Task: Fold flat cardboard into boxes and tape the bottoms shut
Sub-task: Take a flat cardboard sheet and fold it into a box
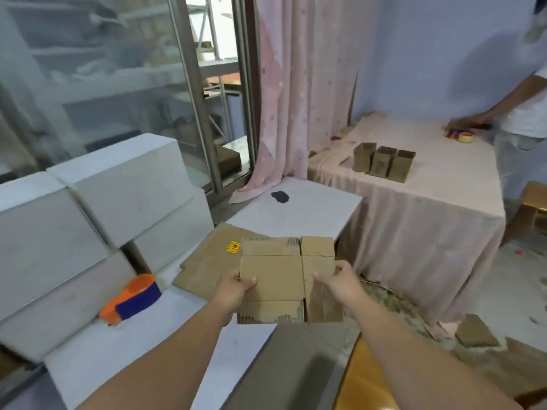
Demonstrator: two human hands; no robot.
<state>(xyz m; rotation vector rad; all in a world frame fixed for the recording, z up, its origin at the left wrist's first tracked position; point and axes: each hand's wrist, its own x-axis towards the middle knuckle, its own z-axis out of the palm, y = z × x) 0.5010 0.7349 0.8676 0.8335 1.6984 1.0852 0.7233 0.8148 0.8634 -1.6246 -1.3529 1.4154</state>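
You hold the flat cardboard [275, 276] in the air, just right of the tape dispenser [131, 298]. Your left hand [236, 288] pinches its left edge, thumb on the top face. Your right hand [340, 287] grips its right edge, fingers curled round it. A larger cardboard sheet [213, 261] lies right of the dispenser, under the held piece. Three folded boxes [383, 161] stand in a row on the pink-clothed desk [444, 179], well beyond and right of the dispenser.
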